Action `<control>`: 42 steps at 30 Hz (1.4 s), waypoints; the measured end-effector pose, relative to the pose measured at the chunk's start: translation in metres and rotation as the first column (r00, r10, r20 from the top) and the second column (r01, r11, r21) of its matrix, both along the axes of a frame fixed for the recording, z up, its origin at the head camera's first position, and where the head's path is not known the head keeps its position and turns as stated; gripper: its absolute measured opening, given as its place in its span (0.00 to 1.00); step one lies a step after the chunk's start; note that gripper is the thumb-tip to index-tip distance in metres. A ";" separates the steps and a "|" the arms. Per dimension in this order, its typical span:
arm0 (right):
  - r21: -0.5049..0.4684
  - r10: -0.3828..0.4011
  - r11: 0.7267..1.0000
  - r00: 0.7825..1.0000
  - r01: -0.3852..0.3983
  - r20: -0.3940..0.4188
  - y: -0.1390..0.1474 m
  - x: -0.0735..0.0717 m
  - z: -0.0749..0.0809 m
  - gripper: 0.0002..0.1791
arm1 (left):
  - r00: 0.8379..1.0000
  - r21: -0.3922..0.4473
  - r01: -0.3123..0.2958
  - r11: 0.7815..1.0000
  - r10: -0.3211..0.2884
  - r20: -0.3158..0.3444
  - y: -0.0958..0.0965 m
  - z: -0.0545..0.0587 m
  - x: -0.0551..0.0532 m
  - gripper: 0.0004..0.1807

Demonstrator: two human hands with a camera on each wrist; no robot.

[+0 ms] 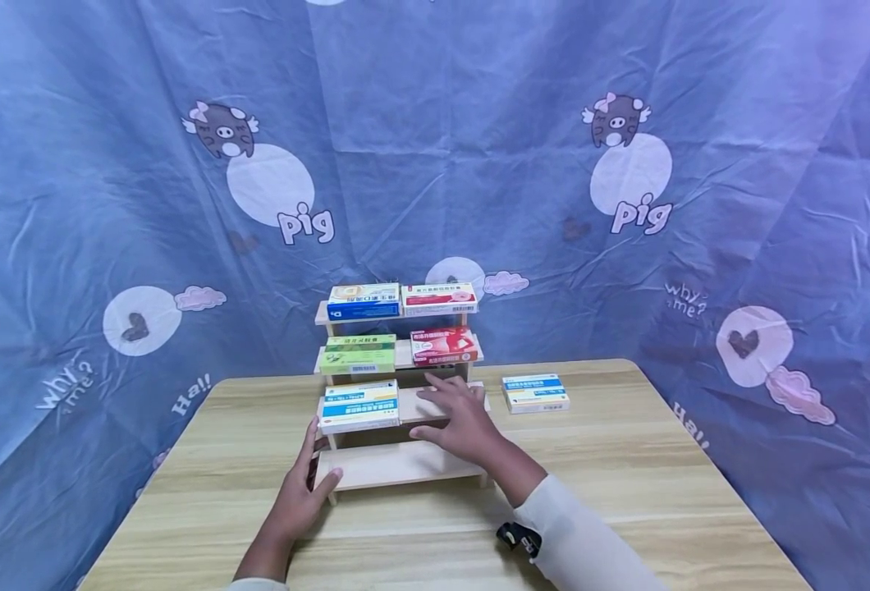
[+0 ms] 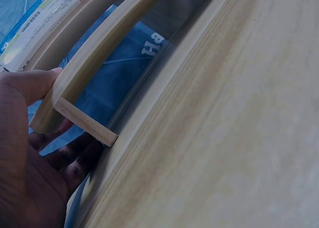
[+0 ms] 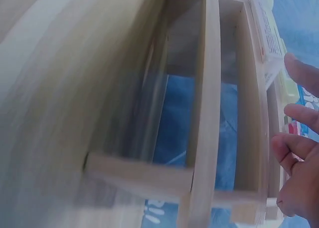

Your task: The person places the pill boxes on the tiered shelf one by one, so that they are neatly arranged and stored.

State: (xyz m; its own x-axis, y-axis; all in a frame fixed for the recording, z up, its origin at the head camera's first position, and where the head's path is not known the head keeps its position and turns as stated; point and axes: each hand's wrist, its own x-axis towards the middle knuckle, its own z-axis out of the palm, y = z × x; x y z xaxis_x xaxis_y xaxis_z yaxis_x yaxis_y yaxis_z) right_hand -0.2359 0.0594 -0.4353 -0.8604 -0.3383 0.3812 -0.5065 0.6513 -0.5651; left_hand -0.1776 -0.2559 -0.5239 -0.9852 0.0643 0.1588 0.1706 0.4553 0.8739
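A stepped wooden rack stands on the table. At its left end my left hand grips the lowest shelf, thumb on top; in the left wrist view, the fingers of this hand pass round the shelf's end. Over the right part of the second shelf from the bottom, my right hand is spread with nothing in it. Beside it on that shelf lies a blue-and-white medicine box. Above are a green box and a red box.
The top shelf bears a blue-and-white box and a red-and-white box. Another blue-and-white box lies on the table right of the rack. A blue patterned cloth hangs behind.
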 end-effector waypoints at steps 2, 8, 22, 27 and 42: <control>-0.014 -0.009 1.000 1.000 0.008 -0.013 0.007 0.002 -0.002 0.34 | 1.000 0.000 0.000 1.000 0.000 0.004 0.000 0.000 0.000 0.53; -0.036 -0.036 0.999 0.996 0.033 -0.082 0.027 0.006 -0.006 0.30 | 1.000 0.008 0.003 1.000 -0.004 0.010 0.001 -0.001 -0.001 0.53; -0.200 0.053 0.973 0.959 -0.113 -0.279 0.069 0.002 -0.020 0.17 | 1.000 0.021 0.008 1.000 -0.008 0.013 0.000 -0.002 0.000 0.54; -0.249 0.058 0.955 0.926 -0.160 -0.372 0.088 -0.007 -0.024 0.14 | 1.000 0.014 0.002 1.000 -0.002 0.016 0.000 -0.001 -0.001 0.54; -0.520 -0.125 0.854 0.971 0.001 -0.204 0.142 -0.025 -0.032 0.11 | 0.999 -0.004 -0.011 1.000 0.011 0.030 0.000 0.000 -0.001 0.53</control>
